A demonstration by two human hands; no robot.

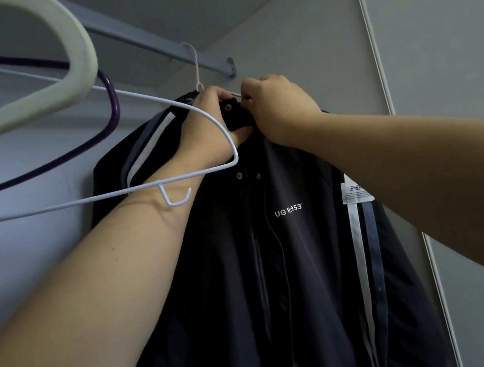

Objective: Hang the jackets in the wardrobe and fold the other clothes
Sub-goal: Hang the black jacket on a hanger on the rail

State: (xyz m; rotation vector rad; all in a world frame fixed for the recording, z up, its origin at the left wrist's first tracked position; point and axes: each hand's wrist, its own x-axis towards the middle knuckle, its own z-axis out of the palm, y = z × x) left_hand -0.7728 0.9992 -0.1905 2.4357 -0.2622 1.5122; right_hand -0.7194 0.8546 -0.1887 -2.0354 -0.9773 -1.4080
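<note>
Below the wardrobe rail point(146, 40), the dark jacket point(278, 257) hangs on its hanger hook point(195, 63), near the rail's right end. Your left hand point(208, 124) grips the collar point(237, 115); your right hand point(279, 106) pinches it opposite. Seat the collar squarely on the hanger, keeping clear of the empty white wire hanger point(46, 209).

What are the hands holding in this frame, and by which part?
The dark jacket, by its collar: the left hand and right hand each hold the collar, one on either side of the top snap.
</note>
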